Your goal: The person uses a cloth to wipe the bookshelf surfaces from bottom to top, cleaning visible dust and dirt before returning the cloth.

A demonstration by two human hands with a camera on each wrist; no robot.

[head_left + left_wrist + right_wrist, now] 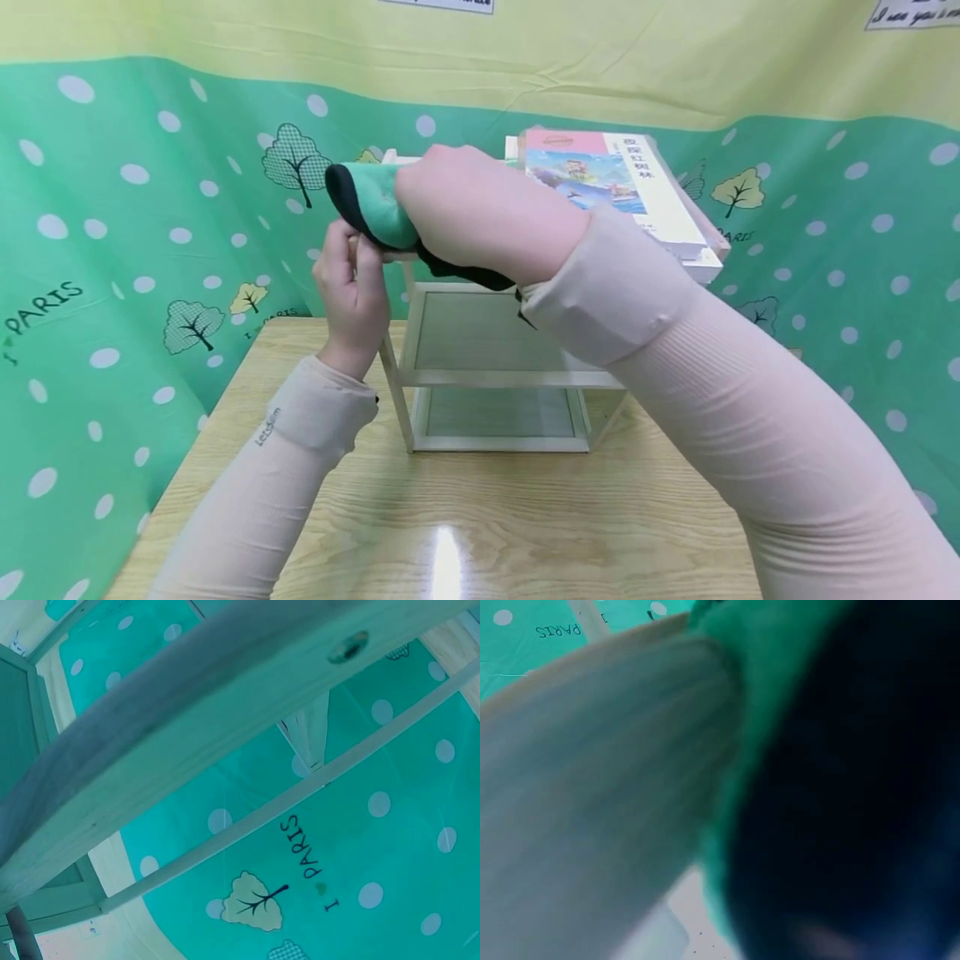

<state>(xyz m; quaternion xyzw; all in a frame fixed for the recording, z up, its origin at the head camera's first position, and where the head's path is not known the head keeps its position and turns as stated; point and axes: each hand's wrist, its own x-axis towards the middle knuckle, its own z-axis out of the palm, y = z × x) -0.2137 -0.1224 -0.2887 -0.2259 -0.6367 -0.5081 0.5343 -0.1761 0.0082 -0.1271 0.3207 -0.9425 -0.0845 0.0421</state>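
Raising the left hand (352, 287), curling its fingers just below the green cloth (377, 198); cannot tell whether gripping anything. Angling the right arm (720, 375) leftward, gripping the cloth in a closed right hand (480, 208) at the rack's (510, 378) top, left of the books (652, 183).

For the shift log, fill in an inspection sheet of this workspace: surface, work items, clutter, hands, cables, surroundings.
Surface: wood-grain table, with a bright glare spot.
Work items: green cloth with black edging, against the top of the pale shelf unit.
Clutter: books stacked on the shelf unit's top, right side.
Hands: right hand holds the green cloth; left hand is near the top's front left corner, its hold hidden.
Cables: nothing seen.
Surroundings: green-and-yellow backdrop with dots and trees.
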